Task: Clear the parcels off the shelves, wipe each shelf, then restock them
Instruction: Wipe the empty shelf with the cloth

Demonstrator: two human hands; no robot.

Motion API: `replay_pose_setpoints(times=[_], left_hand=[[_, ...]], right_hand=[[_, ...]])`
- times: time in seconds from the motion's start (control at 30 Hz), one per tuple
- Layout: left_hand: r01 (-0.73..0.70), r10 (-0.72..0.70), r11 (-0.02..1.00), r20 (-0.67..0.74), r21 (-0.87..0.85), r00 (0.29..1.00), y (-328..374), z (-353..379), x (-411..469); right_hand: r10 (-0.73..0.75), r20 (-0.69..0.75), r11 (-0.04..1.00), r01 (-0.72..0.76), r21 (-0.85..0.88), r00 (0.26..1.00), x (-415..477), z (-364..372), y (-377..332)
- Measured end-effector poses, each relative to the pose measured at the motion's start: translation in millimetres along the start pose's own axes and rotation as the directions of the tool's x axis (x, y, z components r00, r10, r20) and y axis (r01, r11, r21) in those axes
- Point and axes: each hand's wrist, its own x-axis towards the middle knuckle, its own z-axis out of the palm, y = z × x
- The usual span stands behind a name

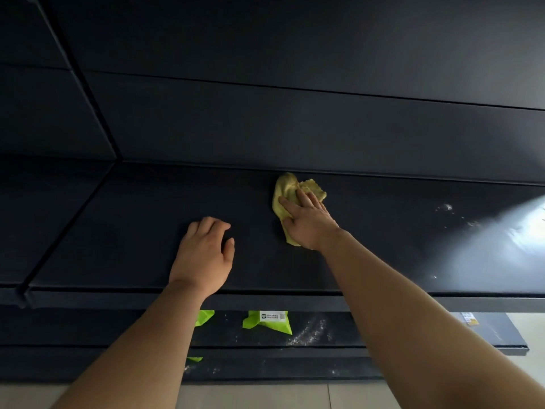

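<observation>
A bare black shelf (132, 231) fills the middle of the view. My right hand (309, 222) presses a crumpled yellow cloth (287, 190) flat against the shelf, near its back edge. My left hand (203, 255) rests on the shelf's front part with its fingers curled down and nothing in it. On the shelf below lie a lime green parcel (269, 321) with a white label and another green parcel (205, 317), partly hidden by my left forearm. A green corner (194, 359) shows on a still lower shelf.
White dusty specks (448, 208) and a bright glare mark the shelf's right side. More dust (309, 332) lies on the lower shelf. A black back panel (295, 113) rises behind. A yellow and white tag (469, 318) hangs at the right. Pale floor tiles (265, 397) show below.
</observation>
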Motion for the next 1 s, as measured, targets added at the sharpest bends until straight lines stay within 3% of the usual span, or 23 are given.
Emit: replay_pose_setpoints(times=[0.13,0.2,0.43,0.57,0.83,1.0], left_hand=[[0.041,-0.041,0.998,0.002,-0.039,0.999,-1,1,0],[0.069,-0.068,0.997,0.015,-0.025,0.998,-1,1,0],[0.108,-0.111,0.992,0.051,0.063,0.992,0,4,2],[0.087,-0.089,0.994,0.032,0.072,0.995,-2,6,4],[0.066,-0.069,0.994,0.036,0.087,0.997,-5,8,6],[0.066,-0.069,0.993,0.029,0.102,0.997,-5,8,7]], right_hand=[[-0.146,-0.171,0.985,0.16,0.069,0.974,-14,4,1],[-0.145,-0.222,0.985,0.161,0.054,0.964,-23,8,15],[0.238,-0.162,0.97,-0.243,-0.008,0.958,-7,-1,68],[0.315,-0.058,0.949,-0.314,0.02,0.947,26,-11,61],[0.039,0.107,0.996,-0.03,-0.088,0.993,85,-20,-9],[-0.18,0.059,0.975,0.186,-0.12,0.982,81,-6,-64]])
